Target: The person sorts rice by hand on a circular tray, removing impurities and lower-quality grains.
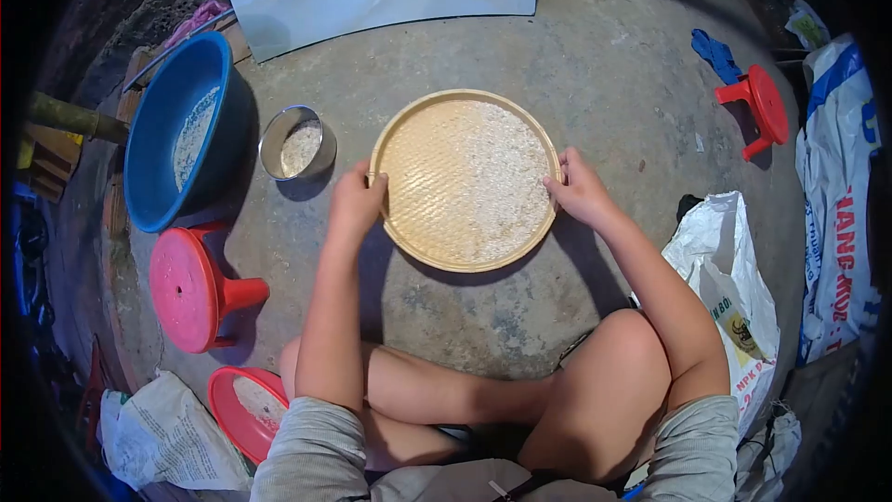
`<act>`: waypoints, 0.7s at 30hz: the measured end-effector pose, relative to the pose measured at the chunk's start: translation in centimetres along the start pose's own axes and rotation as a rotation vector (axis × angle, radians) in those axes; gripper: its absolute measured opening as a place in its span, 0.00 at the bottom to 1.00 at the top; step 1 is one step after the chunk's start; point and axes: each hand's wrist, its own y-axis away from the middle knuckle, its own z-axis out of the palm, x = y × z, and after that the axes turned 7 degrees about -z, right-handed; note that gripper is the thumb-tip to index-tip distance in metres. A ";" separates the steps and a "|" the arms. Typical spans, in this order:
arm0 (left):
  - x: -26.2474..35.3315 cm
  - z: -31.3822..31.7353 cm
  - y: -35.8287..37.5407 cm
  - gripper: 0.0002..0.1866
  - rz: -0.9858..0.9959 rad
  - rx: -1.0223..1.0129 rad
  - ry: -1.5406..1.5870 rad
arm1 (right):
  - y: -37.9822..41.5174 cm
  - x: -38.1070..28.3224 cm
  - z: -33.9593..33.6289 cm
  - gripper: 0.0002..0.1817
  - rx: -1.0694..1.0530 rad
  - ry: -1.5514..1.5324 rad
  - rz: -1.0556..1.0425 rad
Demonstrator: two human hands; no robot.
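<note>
A round woven bamboo winnowing tray is held out in front of me, above the concrete floor. Pale rice grains cover its right half, while the weave shows bare on the left. My left hand grips the left rim, thumb on the inner side. On the opposite rim, my right hand is closed in the same way. Left of the tray stands a metal pot with some grain inside.
At left are a large blue basin with grain, a red stool and a pink basin with grain. White sacks stand at right, with a small red stool beyond. A glossy panel lies at the far side.
</note>
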 end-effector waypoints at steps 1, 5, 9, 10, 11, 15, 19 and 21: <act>0.5 0.0 0.2 0.18 -0.044 -0.072 -0.035 | 0.3 0.2 0.0 0.18 0.006 0.112 0.014; 0.0 1.2 0.6 0.21 -0.037 -0.158 -0.167 | 1.1 0.1 -0.9 0.18 -0.011 0.160 0.094; 0.7 0.9 1.3 0.25 0.013 -0.166 -0.246 | 2.2 -4.4 -3.5 0.14 -0.131 0.460 0.064; 1.1 0.6 1.7 0.28 -0.004 -0.205 -0.363 | 2.8 -7.0 -4.3 0.14 -0.209 0.664 0.064; 1.3 0.3 1.9 0.31 -0.019 -0.240 -0.485 | 3.4 -9.7 -4.8 0.14 -0.203 0.666 0.065; 0.5 -0.3 1.6 0.38 -0.004 -0.210 -0.542 | 3.3 -15.0 -2.6 0.19 -0.090 0.652 -0.168; 1.8 0.4 1.6 0.31 0.159 0.137 -0.607 | 0.8 -11.9 1.4 0.27 -0.113 0.594 -0.161; 2.0 1.4 1.8 0.29 0.385 0.355 -0.554 | -0.5 -7.6 1.7 0.29 -0.192 0.636 -0.311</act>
